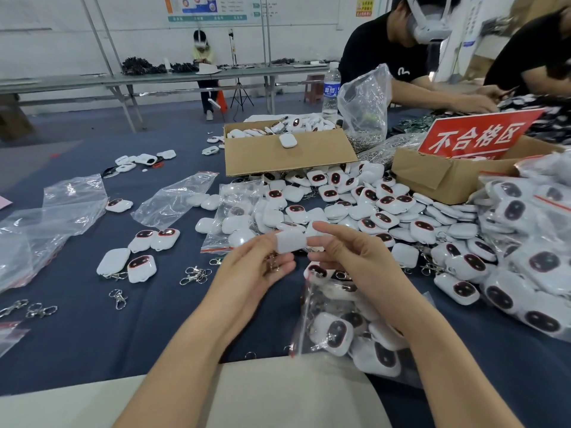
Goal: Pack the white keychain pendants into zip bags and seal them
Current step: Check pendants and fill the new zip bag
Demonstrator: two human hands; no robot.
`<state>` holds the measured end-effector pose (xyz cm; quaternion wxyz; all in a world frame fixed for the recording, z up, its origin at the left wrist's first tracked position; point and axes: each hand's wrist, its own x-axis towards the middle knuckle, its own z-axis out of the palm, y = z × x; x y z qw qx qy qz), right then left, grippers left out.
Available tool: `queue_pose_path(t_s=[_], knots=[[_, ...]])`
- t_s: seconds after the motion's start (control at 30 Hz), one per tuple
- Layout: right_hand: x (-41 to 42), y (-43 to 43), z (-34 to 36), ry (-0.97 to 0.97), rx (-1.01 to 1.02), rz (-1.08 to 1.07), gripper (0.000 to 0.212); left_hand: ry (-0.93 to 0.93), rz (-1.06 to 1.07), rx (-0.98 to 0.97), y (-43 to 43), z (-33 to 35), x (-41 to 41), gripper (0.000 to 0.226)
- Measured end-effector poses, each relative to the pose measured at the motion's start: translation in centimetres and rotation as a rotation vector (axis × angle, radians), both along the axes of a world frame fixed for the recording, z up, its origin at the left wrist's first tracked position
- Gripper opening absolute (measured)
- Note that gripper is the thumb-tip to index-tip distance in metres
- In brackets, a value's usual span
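Head view, left to right: empty zip bags point(74, 196) lie flat on the blue table cover point(92, 335), with loose metal clasps point(194, 274) near them. The left hand point(262, 267) curls its fingers round one end of a white pendant point(290, 242), whose clasp hangs in the palm. The right hand point(349, 257) pinches the other end. The pendant is held above the table, just above the part-filled zip bag point(349, 335) lying under the right forearm.

Probable faults:
- The dangling clasp may snag the bag mouth on insertion.
- The bag looks crowded, so contents caught in the red zip strip would prevent a full seal.
- The forearm may drag the bag off the near table edge.

Legible text: the red sign point(475, 137) reads 不合格区. The water bottle point(331, 91) label and wall notices are unreadable.
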<state>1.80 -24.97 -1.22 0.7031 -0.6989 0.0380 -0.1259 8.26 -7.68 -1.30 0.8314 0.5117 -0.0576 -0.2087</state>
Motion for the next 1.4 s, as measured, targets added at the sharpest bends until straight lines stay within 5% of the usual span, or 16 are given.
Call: queue_pose_path(t_s=[0.17, 0.37, 0.6, 0.87, 1.07, 1.4], knots=[[0.0, -0.9, 0.7, -0.059, -0.058, -0.007, 0.021, -0.082, -0.217, 0.246, 3.3, 0.6, 1.0, 0.020], [-0.5, -1.2, -0.2, 0.111, -0.458, -0.001, 0.015, -0.169, -0.416, 0.551, 4.3, 0.7, 0.8, 0.023], [-0.5, -1.2, -0.4, 0.153, -0.492, 0.020, 0.016, -0.036, -0.527, 0.391, 2.8, 0.8, -0.2, 0.035], [-0.3, -1.9, -0.2, 0.050, -0.390, -0.116, 0.018, -0.166, -0.455, 0.623, 1.4, 1.2, -0.7, 0.022], [-0.8, -3.5, -0.7, 0.083, -0.665, -0.515, 0.031, -0.134, -0.447, 0.546, 1.2, 1.8, -1.1, 0.019], [-0.9, -4.2, -1.2, 0.309, -0.886, -0.437, 0.035, -0.038, -0.533, 0.407, 1.0, 2.5, -1.6, 0.028]])
